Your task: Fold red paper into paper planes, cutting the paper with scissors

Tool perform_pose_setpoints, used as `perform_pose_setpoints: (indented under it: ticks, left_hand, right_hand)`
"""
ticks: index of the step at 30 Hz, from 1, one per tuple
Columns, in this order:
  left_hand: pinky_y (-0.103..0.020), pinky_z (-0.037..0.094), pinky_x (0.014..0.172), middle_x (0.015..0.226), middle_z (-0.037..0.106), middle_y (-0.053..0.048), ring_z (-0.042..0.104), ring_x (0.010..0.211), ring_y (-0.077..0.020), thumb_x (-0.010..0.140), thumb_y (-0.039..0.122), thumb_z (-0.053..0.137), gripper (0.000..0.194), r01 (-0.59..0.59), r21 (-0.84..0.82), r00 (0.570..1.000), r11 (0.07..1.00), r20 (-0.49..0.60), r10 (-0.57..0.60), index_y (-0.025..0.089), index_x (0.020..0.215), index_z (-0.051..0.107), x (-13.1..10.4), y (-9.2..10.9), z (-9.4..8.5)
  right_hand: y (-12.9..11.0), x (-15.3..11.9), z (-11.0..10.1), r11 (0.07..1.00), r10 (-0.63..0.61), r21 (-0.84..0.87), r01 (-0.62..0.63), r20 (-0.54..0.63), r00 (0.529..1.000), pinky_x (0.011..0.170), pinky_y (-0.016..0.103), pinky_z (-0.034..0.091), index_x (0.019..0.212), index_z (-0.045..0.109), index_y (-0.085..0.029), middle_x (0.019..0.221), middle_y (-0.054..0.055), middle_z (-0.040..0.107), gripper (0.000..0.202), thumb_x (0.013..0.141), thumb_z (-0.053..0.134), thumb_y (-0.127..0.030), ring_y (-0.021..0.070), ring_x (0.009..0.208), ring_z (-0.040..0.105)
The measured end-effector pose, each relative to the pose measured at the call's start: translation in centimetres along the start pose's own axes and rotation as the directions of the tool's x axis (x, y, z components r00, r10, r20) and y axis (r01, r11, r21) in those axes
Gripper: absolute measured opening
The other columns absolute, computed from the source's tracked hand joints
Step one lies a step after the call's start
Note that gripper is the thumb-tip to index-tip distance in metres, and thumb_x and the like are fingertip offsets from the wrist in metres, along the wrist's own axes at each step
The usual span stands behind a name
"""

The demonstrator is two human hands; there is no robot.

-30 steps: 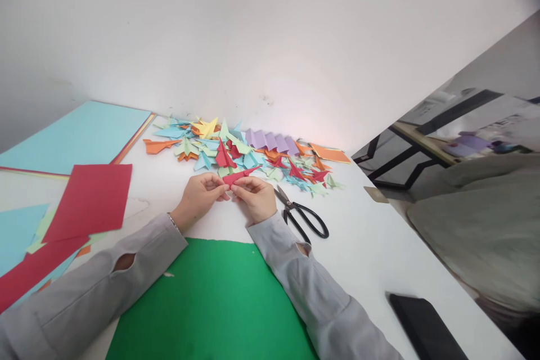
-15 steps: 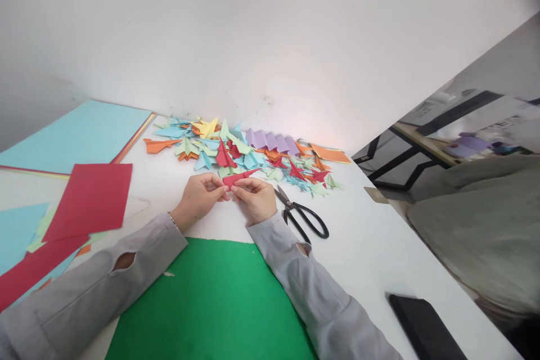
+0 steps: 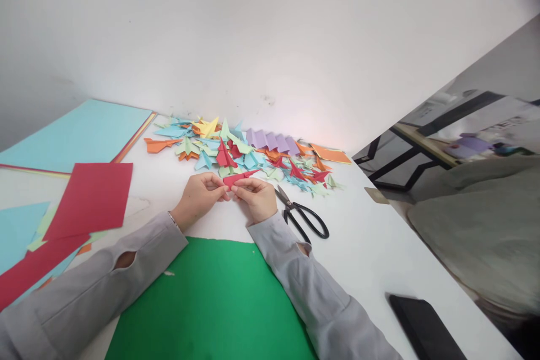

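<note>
A small folded piece of red paper (image 3: 233,179) is pinched between both hands above the white table. My left hand (image 3: 200,197) grips its left end with thumb and fingertips. On the other side, my right hand (image 3: 256,198) pinches its lower middle, and the fingers cover part of the folds. Just beyond the hands spreads a heap of small folded paper planes (image 3: 206,126) in several colours. Black-handled scissors (image 3: 295,208) lie beside my right wrist. Under my forearms is a green sheet (image 3: 211,298).
Red paper (image 3: 95,197) overlaps other coloured sheets on the left, with a light blue stack (image 3: 84,135) behind. A purple pleated strip (image 3: 272,140) and an orange piece (image 3: 331,153) lie near the wall. A black flat device (image 3: 422,326) rests at the right table edge.
</note>
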State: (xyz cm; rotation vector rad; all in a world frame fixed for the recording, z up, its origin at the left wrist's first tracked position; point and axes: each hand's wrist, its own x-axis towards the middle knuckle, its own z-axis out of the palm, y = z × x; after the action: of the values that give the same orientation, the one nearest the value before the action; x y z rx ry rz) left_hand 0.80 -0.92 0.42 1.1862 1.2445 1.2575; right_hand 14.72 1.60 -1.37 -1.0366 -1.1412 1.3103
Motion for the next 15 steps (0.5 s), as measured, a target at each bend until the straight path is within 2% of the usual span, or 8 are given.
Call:
perform_pose_setpoints:
  ticks: [7,12,15]
  left_hand:
    - [-0.027,0.052,0.056,0.050,0.065,-0.001,0.066,0.053,-0.0164,0.060,0.020,0.072,0.019,0.022,-0.004,1.000,1.000,0.006,-0.022,0.015,0.064,0.054,0.07,-0.11,0.03]
    - [-0.025,0.050,0.051,0.052,0.064,0.004,0.064,0.050,-0.0156,0.060,0.015,0.071,0.037,0.013,-0.046,1.000,0.999,-0.012,-0.013,0.020,0.077,0.038,0.17,-0.39,0.03]
    - [-0.024,0.049,0.052,0.056,0.064,0.005,0.063,0.048,-0.0129,0.062,0.011,0.065,0.036,0.005,-0.051,1.000,0.999,0.012,-0.004,0.020,0.081,0.035,0.28,-0.59,-0.05]
  right_hand:
    - [-0.03,0.02,0.02,1.000,0.000,0.002,0.000,-0.002,1.000,0.043,0.024,0.043,0.058,0.067,-0.017,0.044,-0.002,0.061,0.019,0.046,0.080,-0.025,0.0103,0.039,0.052]
    - [-0.13,0.03,0.03,1.000,0.007,0.016,-0.007,0.007,1.000,0.043,0.024,0.042,0.057,0.067,-0.017,0.043,-0.002,0.061,0.017,0.046,0.079,-0.023,0.0096,0.039,0.051]
    - [-0.05,0.16,0.00,0.999,0.010,0.043,-0.010,-0.005,1.000,0.043,0.024,0.043,0.056,0.067,-0.017,0.043,-0.003,0.060,0.018,0.044,0.080,-0.022,0.0096,0.038,0.051]
